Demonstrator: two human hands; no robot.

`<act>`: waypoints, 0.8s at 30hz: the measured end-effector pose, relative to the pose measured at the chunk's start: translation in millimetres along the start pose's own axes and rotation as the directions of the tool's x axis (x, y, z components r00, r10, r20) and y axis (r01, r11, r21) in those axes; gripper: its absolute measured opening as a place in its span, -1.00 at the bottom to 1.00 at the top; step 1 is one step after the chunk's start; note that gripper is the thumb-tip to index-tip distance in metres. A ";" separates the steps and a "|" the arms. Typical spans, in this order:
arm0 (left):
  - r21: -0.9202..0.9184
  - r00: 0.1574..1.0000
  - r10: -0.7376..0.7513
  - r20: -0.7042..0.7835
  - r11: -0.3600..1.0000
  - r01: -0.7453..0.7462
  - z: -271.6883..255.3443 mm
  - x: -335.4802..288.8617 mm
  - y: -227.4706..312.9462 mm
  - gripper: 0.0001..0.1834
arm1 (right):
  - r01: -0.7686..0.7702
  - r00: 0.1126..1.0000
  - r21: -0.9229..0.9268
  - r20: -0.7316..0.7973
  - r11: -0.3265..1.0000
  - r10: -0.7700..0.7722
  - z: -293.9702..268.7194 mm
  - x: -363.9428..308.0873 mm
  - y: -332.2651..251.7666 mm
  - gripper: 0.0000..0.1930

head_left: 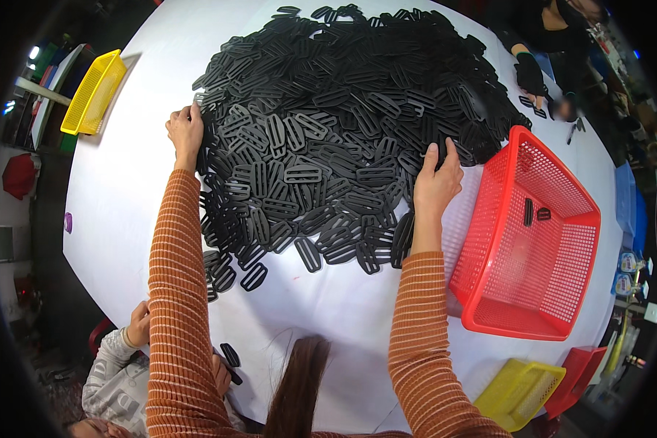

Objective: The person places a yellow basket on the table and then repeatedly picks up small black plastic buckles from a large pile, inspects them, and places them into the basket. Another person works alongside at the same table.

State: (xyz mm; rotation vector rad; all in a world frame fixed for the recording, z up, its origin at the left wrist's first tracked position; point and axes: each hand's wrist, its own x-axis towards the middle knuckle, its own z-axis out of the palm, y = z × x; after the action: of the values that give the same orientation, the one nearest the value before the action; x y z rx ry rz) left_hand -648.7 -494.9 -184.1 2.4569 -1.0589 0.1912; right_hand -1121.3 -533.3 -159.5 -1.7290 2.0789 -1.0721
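Observation:
A wide heap of black plastic slide buckles (303,174) covers the middle and far part of the white table. My left hand (186,131) is at the heap's left edge, its fingers slightly bent and apart, with the thumb against the outer buckles. At the right edge of the heap, my right hand (439,179) has thumb and forefinger spread in a V beside the buckles. Neither hand visibly grips a buckle, though some fingertips are partly hidden. Close to my right hand stands a red plastic basket (482,241) with two black buckles inside.
A yellow basket (95,91) stands at the far left edge of the white table (117,219). Another yellow basket (518,394) and a red container (578,376) are at the near right. One person's hand (139,325) is at the near left; another person's hand (531,80) is at the far right.

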 end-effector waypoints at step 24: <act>-0.369 0.755 0.099 0.649 0.908 0.199 -44.5 -38.1 120.1 -0.19 | 0.052 0.951 0.392 0.262 0.918 -0.166 12.7 -0.1 -40.0 -0.35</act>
State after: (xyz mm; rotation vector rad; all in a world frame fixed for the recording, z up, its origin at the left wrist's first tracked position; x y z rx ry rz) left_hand -759.0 -521.6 -113.7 2.1612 -1.1360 -0.9085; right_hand -1083.6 -539.4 -142.2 -1.6969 1.4951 -1.0890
